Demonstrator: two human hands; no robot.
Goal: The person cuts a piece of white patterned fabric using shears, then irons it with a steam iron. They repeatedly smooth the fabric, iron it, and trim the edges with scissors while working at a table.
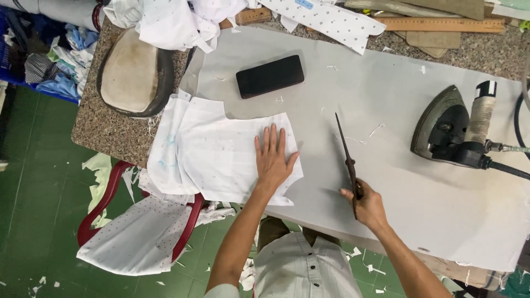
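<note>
My left hand (274, 159) lies flat, fingers spread, on the right end of a stack of white cut fabric pieces (215, 152) near the table's front edge. My right hand (365, 205) grips the handles of long dark scissors (345, 152). Their closed blades point away from me across the grey table cover (386, 94). The scissors lie a short way to the right of the fabric, apart from it.
A black phone (270, 76) lies beyond the fabric. A heavy dark iron (455, 129) with its cord stands at the right. A padded pressing cushion (132, 74) sits at the left, a wooden ruler (441, 24) at the back. A red chair (110, 204) with white cloth stands below left.
</note>
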